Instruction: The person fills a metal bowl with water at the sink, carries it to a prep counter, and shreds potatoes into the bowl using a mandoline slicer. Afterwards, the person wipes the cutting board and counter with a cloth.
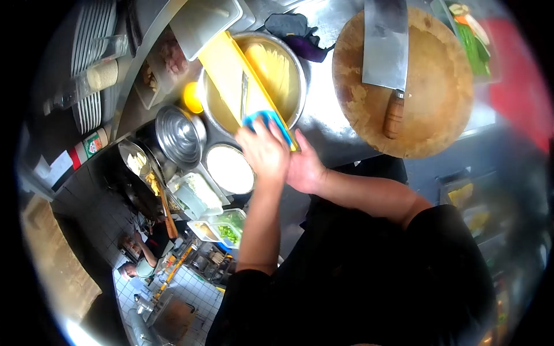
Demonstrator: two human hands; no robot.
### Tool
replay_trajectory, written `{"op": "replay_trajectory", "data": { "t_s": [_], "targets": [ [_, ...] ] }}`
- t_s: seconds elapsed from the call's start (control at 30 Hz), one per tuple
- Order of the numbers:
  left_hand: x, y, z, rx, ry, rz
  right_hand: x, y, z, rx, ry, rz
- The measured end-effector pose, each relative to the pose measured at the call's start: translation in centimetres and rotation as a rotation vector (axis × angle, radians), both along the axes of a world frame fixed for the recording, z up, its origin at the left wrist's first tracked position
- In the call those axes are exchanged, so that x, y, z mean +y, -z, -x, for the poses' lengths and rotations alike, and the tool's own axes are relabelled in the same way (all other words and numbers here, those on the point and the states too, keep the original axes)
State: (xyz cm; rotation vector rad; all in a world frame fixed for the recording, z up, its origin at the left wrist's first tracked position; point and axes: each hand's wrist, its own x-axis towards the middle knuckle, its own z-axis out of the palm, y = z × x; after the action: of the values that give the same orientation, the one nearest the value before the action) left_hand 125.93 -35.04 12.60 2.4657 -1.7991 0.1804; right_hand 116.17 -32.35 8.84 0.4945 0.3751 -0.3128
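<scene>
A yellow mandoline slicer (222, 72) leans across a wide metal bowl (303, 86), its lower end toward me. Pale yellow shreds (270, 68) lie in the bowl, partly behind the slicer. My left hand (265, 151) is closed over a blue holder (261, 117) on the slicer's track; whatever is under the holder is hidden. My right hand (304, 167) grips the slicer's lower end, with some of its fingers hidden behind my left hand.
To the right, a large cleaver (385, 49) lies on a round wooden chopping board (441, 104). Left of the bowl are a shiny metal bowl (180, 135) and a container of white contents (229, 168). Further left, a person (145, 265) stands beyond the counter.
</scene>
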Motion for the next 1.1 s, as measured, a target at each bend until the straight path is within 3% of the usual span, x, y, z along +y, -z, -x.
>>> {"op": "replay_trajectory", "data": {
  "t_s": [0.07, 0.1, 0.23, 0.3, 0.37, 0.53, 0.6, 0.77, 0.87, 0.93, 1.03, 1.1],
  "targets": [
    [0.5, 0.2, 0.4, 0.013, -0.008, 0.014, -0.9, -1.1, 0.4, 0.049, 0.041, -0.032],
    [-1.3, 0.7, -0.7, -0.003, -0.038, 0.018, -0.4, 0.3, 0.1, -0.047, 0.024, -0.001],
    [-13.7, 1.4, -6.9, 0.010, -0.086, 0.125, -1.1, -0.4, 0.1, -0.021, -0.042, 0.057],
    [-15.6, 1.7, -8.5, -0.042, -0.057, 0.143, -1.3, -1.1, 0.2, 0.009, -0.040, 0.064],
    [-15.4, 1.5, -8.5, -0.055, -0.065, 0.127, -1.2, -1.5, 0.3, 0.022, -0.046, 0.058],
    [-1.5, 0.5, -1.0, 0.011, -0.032, -0.007, -0.3, 0.0, 0.0, -0.028, 0.032, 0.029],
    [-0.9, 0.5, -0.3, 0.003, -0.016, 0.042, -1.0, -0.8, 0.3, 0.028, 0.043, -0.008],
    [-11.9, 1.2, -5.8, 0.045, -0.183, 0.053, -0.9, -0.7, 0.2, 0.023, -0.018, 0.063],
    [-17.0, 0.5, -8.8, -0.003, -0.102, 0.112, -1.1, -1.7, 0.2, 0.063, -0.047, 0.124],
    [-16.9, -0.2, -9.4, 0.044, -0.100, 0.051, -0.7, -1.7, 0.3, 0.083, -0.056, 0.155],
    [-14.8, 0.5, -12.8, 0.153, -0.068, 0.264, -0.6, -1.5, 1.0, 0.061, -0.125, 0.202],
    [-12.0, -1.7, -13.7, 0.669, -0.203, 0.403, -0.7, -1.9, 1.7, 0.119, -0.190, 0.213]
  ]
}}
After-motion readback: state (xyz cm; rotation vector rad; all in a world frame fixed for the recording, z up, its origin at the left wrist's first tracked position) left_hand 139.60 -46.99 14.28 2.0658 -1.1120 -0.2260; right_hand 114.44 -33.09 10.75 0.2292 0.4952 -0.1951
